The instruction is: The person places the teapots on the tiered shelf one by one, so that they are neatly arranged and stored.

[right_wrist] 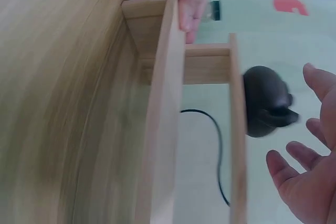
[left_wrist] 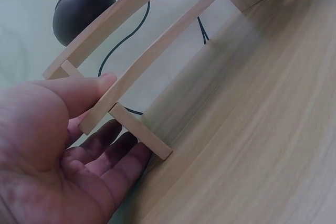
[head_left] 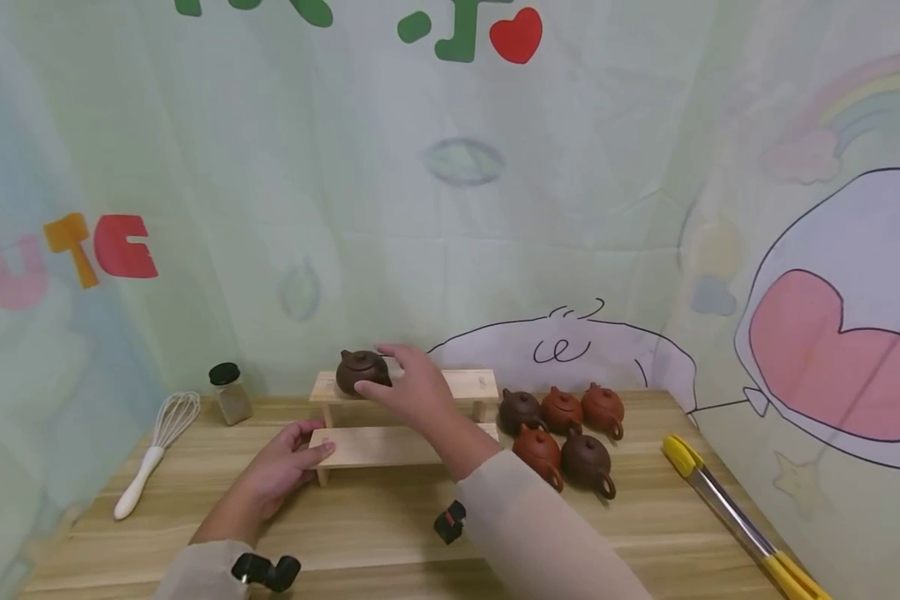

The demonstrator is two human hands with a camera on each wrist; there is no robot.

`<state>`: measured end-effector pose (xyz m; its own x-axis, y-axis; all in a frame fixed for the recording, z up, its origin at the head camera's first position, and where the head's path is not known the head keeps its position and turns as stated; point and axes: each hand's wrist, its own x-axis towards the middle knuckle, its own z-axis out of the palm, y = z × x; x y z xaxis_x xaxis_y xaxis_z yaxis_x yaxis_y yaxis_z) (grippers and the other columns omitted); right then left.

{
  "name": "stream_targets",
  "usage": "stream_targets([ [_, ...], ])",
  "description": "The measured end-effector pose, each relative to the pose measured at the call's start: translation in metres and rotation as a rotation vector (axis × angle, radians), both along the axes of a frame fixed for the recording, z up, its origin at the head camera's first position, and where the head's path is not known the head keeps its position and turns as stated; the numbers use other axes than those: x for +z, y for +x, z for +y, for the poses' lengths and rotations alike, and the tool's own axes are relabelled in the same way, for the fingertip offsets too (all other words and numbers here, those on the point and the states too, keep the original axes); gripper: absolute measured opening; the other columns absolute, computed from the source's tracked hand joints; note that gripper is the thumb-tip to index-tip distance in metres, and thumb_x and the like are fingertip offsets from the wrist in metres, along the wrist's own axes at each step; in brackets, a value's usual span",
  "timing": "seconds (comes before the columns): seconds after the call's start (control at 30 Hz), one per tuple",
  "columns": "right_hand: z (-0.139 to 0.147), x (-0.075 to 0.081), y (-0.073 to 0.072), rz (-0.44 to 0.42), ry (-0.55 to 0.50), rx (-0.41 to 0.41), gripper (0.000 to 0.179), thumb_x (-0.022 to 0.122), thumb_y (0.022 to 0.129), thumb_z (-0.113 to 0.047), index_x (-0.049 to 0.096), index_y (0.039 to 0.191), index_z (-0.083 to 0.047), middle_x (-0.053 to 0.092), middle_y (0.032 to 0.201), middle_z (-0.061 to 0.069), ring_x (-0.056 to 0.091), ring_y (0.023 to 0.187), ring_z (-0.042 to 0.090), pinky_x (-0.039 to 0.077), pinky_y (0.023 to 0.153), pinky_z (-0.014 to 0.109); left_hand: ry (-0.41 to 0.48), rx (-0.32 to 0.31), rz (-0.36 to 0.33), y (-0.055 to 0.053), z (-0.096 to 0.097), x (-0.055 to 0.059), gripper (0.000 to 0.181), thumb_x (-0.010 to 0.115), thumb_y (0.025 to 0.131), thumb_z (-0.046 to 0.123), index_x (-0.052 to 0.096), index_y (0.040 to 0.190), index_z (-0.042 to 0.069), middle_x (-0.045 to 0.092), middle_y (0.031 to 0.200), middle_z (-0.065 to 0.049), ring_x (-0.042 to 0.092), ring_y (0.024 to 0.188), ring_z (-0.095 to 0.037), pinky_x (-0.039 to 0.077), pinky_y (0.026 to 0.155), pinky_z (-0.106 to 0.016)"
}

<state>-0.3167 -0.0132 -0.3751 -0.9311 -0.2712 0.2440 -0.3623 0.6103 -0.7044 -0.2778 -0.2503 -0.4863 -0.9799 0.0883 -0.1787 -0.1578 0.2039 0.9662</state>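
Right, here sits the dark teapot (head_left: 360,372), up on the upper shelf (head_left: 474,383) of a two-tier wooden stand, at that shelf's left end. The right hand (head_left: 414,392) is beside it, thumb and fingers spread; the right wrist view shows a gap between fingertips and pot, so no grip there. Down below, the left hand (head_left: 285,462) pinches the left end of the lower shelf (head_left: 378,447), thumb on top, fingers underneath. The stand is near the back edge of the table (head_left: 375,533). To its right, towards the back right corner, five more teapots (head_left: 537,452) cluster, three behind and two in front, three reddish-brown and two dark. Yellow-ended tongs (head_left: 742,508) lie along the right edge! Over on the left edge there's a white-handled whisk (head_left: 150,467), and by the back left corner a black-lidded jar (head_left: 231,398).
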Motion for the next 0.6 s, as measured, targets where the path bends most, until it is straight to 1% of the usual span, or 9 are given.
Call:
stream_targets([
  [0.13, 0.030, -0.001, 0.020, -0.023, -0.098, 0.017, 0.060, 0.081, 0.095, -0.047, 0.062, 0.149, -0.031, 0.058, 0.158, -0.003, 0.060, 0.140, 0.026, 0.059, 0.107, 0.049, 0.007, 0.016, -0.003, 0.000, 0.001, 0.000, 0.063, 0.063, 0.109, 0.024, 0.032, 0.158, -0.003, 0.026, 0.172, -0.029, 0.057, 0.139, -0.033, 0.049, 0.120, -0.055],
  [0.23, 0.055, -0.007, 0.034, -0.028, -0.119, 0.030, 0.055, 0.078, 0.097, -0.048, 0.063, 0.147, -0.031, 0.060, 0.155, -0.002, 0.063, 0.136, 0.028, 0.061, 0.104, 0.048, 0.012, 0.018, 0.000, -0.001, 0.003, 0.000, 0.063, 0.062, 0.110, 0.022, 0.031, 0.158, -0.003, 0.025, 0.172, -0.029, 0.056, 0.140, -0.034, 0.048, 0.120, -0.055],
  [0.3, 0.072, -0.012, 0.043, -0.039, -0.132, 0.027, 0.053, 0.077, 0.098, -0.048, 0.064, 0.146, -0.029, 0.062, 0.152, 0.000, 0.067, 0.130, 0.029, 0.063, 0.100, 0.048, 0.015, 0.021, -0.001, -0.001, 0.003, 0.000, 0.063, 0.062, 0.110, 0.021, 0.031, 0.158, -0.003, 0.025, 0.172, -0.029, 0.055, 0.140, -0.034, 0.048, 0.120, -0.055],
  [0.37, 0.087, -0.017, 0.050, -0.055, -0.147, 0.006, 0.052, 0.076, 0.098, -0.047, 0.065, 0.145, -0.027, 0.066, 0.146, 0.002, 0.070, 0.122, 0.029, 0.064, 0.096, 0.046, 0.013, 0.024, -0.002, -0.001, 0.003, 0.000, 0.063, 0.061, 0.110, 0.022, 0.030, 0.159, -0.003, 0.026, 0.172, -0.029, 0.055, 0.140, -0.033, 0.049, 0.121, -0.054],
  [0.47, 0.110, -0.024, 0.058, -0.079, -0.175, -0.043, 0.047, 0.079, 0.097, -0.045, 0.068, 0.140, -0.028, 0.071, 0.137, 0.001, 0.071, 0.112, 0.025, 0.064, 0.091, 0.041, 0.013, 0.031, -0.004, -0.001, 0.003, 0.000, 0.063, 0.061, 0.110, 0.022, 0.030, 0.159, -0.003, 0.027, 0.172, -0.029, 0.055, 0.140, -0.033, 0.047, 0.122, -0.055],
  [0.6, 0.139, -0.030, 0.064, -0.078, -0.183, -0.099, 0.039, 0.082, 0.095, -0.039, 0.072, 0.132, -0.031, 0.074, 0.126, -0.004, 0.068, 0.108, 0.020, 0.061, 0.093, 0.038, 0.019, 0.037, -0.010, 0.000, 0.003, 0.001, 0.066, 0.063, 0.109, 0.025, 0.030, 0.159, -0.003, 0.025, 0.172, -0.028, 0.054, 0.142, -0.035, 0.043, 0.124, -0.059],
])
